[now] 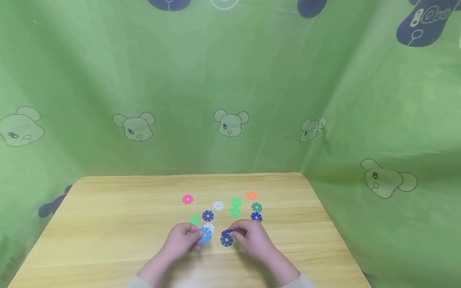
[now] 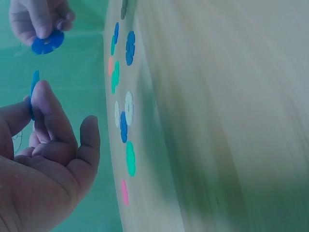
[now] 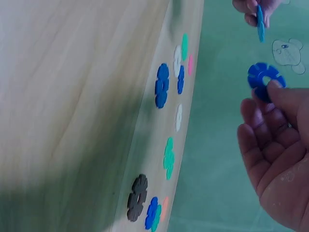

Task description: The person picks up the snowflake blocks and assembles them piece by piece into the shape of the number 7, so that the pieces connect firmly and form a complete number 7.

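Observation:
In my left hand (image 1: 181, 240) a light blue snowflake disc (image 1: 205, 236) is pinched between thumb and fingertips. The left wrist view shows this light blue disc (image 2: 35, 94) edge-on, raised off the table. My right hand (image 1: 252, 238) pinches a dark blue snowflake disc (image 3: 267, 75) by its rim, with its notched face showing in the right wrist view. The two held discs are apart, facing each other across a small gap. Below the right hand's disc, another blue disc (image 3: 161, 86) lies on the table, overlapped by it in the head view.
Several more discs lie on the wooden table (image 1: 108, 224): pink (image 1: 187, 199), white (image 1: 218, 205), green (image 1: 195, 219), orange (image 1: 251, 195), teal (image 1: 257, 207) and blue (image 1: 207, 216). A black disc (image 3: 137, 198) lies near the right hand. A green patterned curtain (image 1: 180, 88) surrounds the table.

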### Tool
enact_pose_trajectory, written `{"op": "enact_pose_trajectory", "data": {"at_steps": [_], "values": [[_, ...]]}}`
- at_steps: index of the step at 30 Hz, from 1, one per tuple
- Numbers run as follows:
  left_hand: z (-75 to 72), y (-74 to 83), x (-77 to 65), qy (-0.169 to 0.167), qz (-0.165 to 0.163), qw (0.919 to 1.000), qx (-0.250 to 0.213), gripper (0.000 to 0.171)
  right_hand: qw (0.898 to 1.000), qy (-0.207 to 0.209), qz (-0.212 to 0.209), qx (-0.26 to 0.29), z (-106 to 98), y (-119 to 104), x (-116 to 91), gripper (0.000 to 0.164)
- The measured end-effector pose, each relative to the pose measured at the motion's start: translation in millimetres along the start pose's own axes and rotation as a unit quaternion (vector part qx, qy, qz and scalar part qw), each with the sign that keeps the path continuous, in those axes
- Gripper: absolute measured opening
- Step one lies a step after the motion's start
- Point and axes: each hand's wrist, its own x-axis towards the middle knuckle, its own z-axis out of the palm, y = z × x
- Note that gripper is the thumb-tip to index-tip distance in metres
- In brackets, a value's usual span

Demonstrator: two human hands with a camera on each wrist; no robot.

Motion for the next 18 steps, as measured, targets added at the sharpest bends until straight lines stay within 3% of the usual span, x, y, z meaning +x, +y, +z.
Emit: {"op": "enact_pose_trajectory", "data": {"at_steps": [18], "values": [[12.2, 10.7, -3.2, -0.024, 0.006, 0.9995, -0.020, 0.018, 0.999, -0.004, -0.046, 0.017, 8, -8, -4, 0.004]]}}
